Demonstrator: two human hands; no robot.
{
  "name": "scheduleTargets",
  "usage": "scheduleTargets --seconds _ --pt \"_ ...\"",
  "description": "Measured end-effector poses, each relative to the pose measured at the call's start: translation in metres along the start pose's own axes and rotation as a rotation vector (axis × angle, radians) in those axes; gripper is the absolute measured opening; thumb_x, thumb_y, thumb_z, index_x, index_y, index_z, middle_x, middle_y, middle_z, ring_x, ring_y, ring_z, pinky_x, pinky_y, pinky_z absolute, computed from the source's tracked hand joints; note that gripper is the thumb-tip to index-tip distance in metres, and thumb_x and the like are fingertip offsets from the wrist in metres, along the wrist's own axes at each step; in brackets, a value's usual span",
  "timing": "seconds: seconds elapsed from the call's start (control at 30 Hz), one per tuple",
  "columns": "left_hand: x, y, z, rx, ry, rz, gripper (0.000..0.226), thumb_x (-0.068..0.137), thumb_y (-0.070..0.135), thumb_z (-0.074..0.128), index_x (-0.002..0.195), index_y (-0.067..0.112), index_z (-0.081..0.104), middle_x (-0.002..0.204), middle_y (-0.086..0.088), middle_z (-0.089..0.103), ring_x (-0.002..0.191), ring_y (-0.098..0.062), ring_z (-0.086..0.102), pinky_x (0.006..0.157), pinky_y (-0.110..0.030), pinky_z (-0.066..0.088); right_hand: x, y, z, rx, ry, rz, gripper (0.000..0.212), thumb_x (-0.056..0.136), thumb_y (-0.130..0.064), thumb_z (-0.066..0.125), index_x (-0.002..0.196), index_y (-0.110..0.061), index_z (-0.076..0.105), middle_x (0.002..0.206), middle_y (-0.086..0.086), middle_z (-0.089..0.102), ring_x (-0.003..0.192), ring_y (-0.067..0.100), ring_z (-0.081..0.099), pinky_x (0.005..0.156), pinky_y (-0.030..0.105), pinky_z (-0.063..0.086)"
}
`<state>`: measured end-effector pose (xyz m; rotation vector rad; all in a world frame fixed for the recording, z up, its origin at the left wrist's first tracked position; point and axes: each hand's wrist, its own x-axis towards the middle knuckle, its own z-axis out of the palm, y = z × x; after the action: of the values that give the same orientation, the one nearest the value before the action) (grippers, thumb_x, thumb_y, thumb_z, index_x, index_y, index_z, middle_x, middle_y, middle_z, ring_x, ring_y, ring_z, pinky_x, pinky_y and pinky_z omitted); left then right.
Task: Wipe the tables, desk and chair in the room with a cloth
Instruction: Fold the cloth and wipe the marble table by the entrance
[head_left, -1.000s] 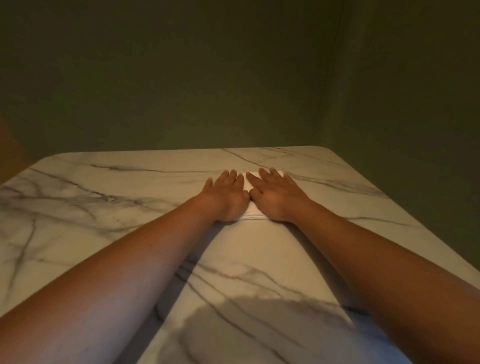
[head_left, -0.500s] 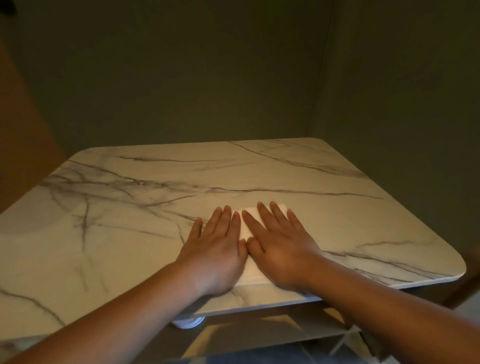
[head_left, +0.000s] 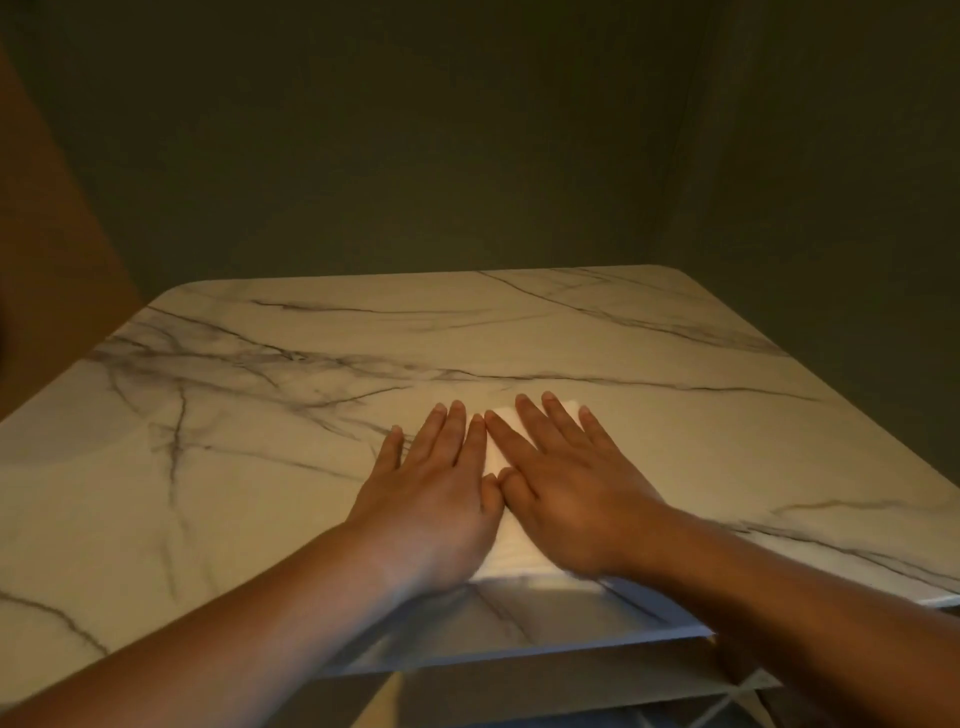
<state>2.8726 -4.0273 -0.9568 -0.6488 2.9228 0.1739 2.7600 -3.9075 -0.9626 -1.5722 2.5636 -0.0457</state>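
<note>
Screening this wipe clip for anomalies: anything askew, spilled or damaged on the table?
Nothing stands out. The folded white cloth lies flat on the marble-look table near its front edge, left hand and right hand pressed flat on it. The dark lines look like veining, not cracks or spills.

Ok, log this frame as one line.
left hand flat on cloth | right hand flat on cloth | cloth on marble table near edge
</note>
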Motion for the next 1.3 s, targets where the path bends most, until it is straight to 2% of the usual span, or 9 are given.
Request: scheduleTargets --seconds 0.43,0.77,0.93,1.03,1.13,1.2,1.3 --pt "0.15 -0.069 -0.027 0.065 -0.007 -0.061 0.061 0.106 0.039 0.009 0.16 0.018 -0.011 0.168 0.0 -0.018 0.154 -0.017 -0.017 0.125 -0.048 -0.005 0.171 0.034 -0.014 -0.004 0.024 0.001 0.059 0.108 -0.044 0.013 0.163 -0.031 -0.006 0.171 0.006 -0.01 0.157 0.026 -0.013 0.127 0.049 -0.005" --pt "0.261 -0.116 -0.051 0.206 0.001 -0.077 0.063 0.107 0.028 0.024 0.161 0.009 -0.004 0.168 -0.011 -0.012 0.155 -0.029 -0.012 0.122 -0.061 0.003 0.292 0.059 -0.028 -0.005 0.085 0.011 0.058 0.109 -0.041 0.013 0.164 -0.028 0.002 0.172 0.008 -0.001 0.158 0.029 -0.004 0.127 0.049 0.0" --pt "0.287 -0.128 -0.056 0.306 0.005 -0.031 0.061 0.107 0.028 0.032 0.16 0.01 0.007 0.169 -0.011 -0.007 0.155 -0.031 -0.008 0.119 -0.067 0.007 0.321 0.065 -0.03 -0.037 0.136 -0.017 0.057 0.11 -0.037 0.016 0.164 -0.022 0.006 0.171 0.013 0.007 0.157 0.034 0.002 0.127 0.05 0.005" --pt "0.295 -0.131 -0.058 0.291 0.02 -0.038 0.061 0.108 0.03 0.029 0.16 0.01 0.005 0.169 -0.01 -0.005 0.156 -0.029 -0.007 0.119 -0.068 0.007 0.332 0.068 -0.031 -0.038 0.179 -0.051 0.057 0.11 -0.033 0.02 0.163 -0.013 0.016 0.17 0.018 0.008 0.157 0.035 0.0 0.127 0.047 0.007" --pt "0.298 -0.132 -0.061 0.296 0.015 -0.035 0.06 0.108 0.03 0.028 0.16 0.01 0.007 0.169 -0.01 -0.005 0.156 -0.03 -0.006 0.118 -0.07 0.008 0.338 0.069 -0.031 -0.036 0.196 -0.089 0.054 0.11 -0.028 0.023 0.16 -0.007 0.023 0.168 0.02 0.013 0.157 0.033 0.008 0.127 0.045 0.012" --pt "0.296 -0.131 -0.061 0.299 0.008 -0.041 0.061 0.108 0.03 0.031 0.161 0.01 0.006 0.169 -0.01 -0.005 0.156 -0.029 -0.007 0.117 -0.071 0.008 0.335 0.067 -0.032 -0.04 0.175 -0.082 0.054 0.11 -0.027 0.023 0.161 -0.008 0.022 0.169 0.017 0.015 0.156 0.033 0.012 0.126 0.045 0.013" --pt "0.292 -0.127 -0.061 0.204 0.015 -0.088 0.06 0.109 0.031 0.025 0.161 0.013 0.002 0.169 -0.005 -0.007 0.156 -0.024 -0.009 0.119 -0.067 0.004 0.326 0.062 -0.035 -0.03 0.136 -0.029 0.056 0.11 -0.032 0.02 0.163 -0.015 0.013 0.171 0.009 0.008 0.157 0.031 0.007 0.127 0.045 0.01"
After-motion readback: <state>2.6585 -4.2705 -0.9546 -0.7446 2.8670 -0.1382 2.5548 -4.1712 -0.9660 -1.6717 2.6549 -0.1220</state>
